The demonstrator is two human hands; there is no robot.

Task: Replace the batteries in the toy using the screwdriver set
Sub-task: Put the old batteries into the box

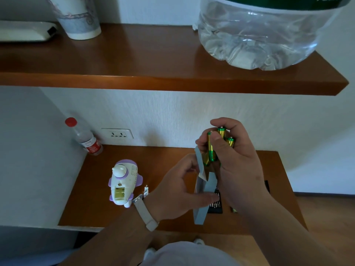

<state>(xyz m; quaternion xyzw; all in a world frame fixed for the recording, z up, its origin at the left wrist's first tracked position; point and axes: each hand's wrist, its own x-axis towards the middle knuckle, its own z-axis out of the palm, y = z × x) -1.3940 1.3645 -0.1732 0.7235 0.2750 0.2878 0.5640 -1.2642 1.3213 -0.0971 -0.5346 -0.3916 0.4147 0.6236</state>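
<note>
The right grip (pixel 230 150) curls tight around three gold-green batteries (pixel 211 148); just below it the left grip (pixel 178 189) pinches one grey box (pixel 203 204). One toy (pixel 123 181) lies left of both on the counter (pixel 92 198), close to its front edge.

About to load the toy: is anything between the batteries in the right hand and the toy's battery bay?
The battery bay on the toy looks uncovered. Only the left hand, which holds the grey box, sits between it and the batteries gripped in the right hand.
</note>
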